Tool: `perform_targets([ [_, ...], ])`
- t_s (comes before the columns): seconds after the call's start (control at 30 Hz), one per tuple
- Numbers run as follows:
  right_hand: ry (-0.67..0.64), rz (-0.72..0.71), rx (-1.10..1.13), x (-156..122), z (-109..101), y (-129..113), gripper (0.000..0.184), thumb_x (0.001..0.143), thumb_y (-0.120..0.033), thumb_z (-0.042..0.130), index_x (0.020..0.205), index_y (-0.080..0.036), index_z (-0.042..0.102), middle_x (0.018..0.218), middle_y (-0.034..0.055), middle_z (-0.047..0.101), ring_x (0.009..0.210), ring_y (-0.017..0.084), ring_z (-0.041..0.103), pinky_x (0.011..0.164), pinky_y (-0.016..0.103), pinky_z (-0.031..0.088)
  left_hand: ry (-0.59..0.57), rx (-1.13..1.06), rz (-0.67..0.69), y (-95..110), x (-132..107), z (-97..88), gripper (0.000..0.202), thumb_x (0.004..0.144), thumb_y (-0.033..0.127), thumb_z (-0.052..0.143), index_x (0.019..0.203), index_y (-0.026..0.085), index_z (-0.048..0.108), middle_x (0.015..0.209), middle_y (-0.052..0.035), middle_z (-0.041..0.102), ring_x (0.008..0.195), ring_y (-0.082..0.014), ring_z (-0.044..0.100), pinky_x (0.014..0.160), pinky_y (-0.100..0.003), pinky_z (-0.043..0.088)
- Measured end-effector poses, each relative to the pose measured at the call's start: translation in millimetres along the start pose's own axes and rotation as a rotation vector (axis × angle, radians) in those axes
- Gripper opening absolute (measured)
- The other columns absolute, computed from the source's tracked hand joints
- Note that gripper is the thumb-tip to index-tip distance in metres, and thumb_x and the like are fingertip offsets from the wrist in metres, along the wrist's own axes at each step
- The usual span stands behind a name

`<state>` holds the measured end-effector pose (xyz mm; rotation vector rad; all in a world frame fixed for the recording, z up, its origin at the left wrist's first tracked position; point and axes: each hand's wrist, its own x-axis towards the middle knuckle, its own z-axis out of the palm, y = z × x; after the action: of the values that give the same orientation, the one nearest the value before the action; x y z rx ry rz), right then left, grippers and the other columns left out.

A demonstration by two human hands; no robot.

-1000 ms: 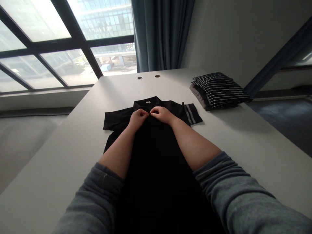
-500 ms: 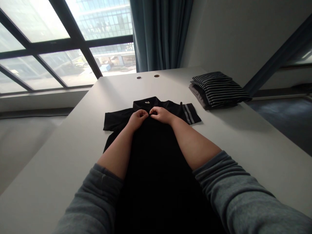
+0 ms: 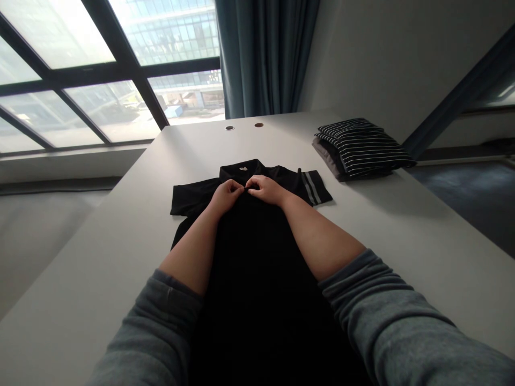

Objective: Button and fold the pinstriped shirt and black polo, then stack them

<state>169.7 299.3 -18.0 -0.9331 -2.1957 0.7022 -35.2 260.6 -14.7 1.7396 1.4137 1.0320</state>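
A black short-sleeved shirt lies spread on the white table, its collar toward the far side. Its right sleeve carries two pale stripes, and a small light label shows inside the collar. My left hand pinches the shirt's front just below the collar. Close beside it, fingertips nearly touching, my right hand pinches the same spot from the other side. Whatever small part lies between the fingers is too dark to make out. The lower shirt blends into black below my forearms.
Folded clothes, black with white stripes on top and grey beneath, are stacked at the table's back right. Two round cable holes sit near the far edge. Beyond are a blue curtain and a large window.
Both hands stay at the shirt front below the collar, with only a slight shift of the fingers. The shirt and the folded stack have not moved.
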Motion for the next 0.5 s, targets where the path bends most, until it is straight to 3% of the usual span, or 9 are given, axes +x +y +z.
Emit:
perform_targets([
  [0.23, -0.003, 0.005, 0.048, -1.5, -2.2, -3.0, 0.017, 0.08, -0.017, 0.066, 0.094, -0.018, 0.074, 0.097, 0.0031, 0.073, 0.089, 0.018, 0.064, 0.082, 0.029, 0.048, -0.042, -0.243, -0.067, -12.0, 1.6, 5.4, 0.02, 0.08, 0.035, 0.076, 0.085, 0.018, 0.068, 0.085, -0.0021, 0.073, 0.077, -0.0159, 0.064, 0.074, -0.029, 0.052],
  [0.5, 0.008, 0.076, 0.123, -3.4, 1.2, -4.3, 0.018, 0.074, -0.016, 0.064, 0.088, -0.018, 0.074, 0.087, 0.0003, 0.071, 0.081, 0.016, 0.062, 0.077, 0.027, 0.047, -0.068, -0.123, -0.088, -9.7, 1.2, 1.7, 0.02, 0.08, 0.036, 0.076, 0.085, 0.018, 0.07, 0.081, -0.0024, 0.073, 0.071, -0.0159, 0.063, 0.067, -0.028, 0.049],
])
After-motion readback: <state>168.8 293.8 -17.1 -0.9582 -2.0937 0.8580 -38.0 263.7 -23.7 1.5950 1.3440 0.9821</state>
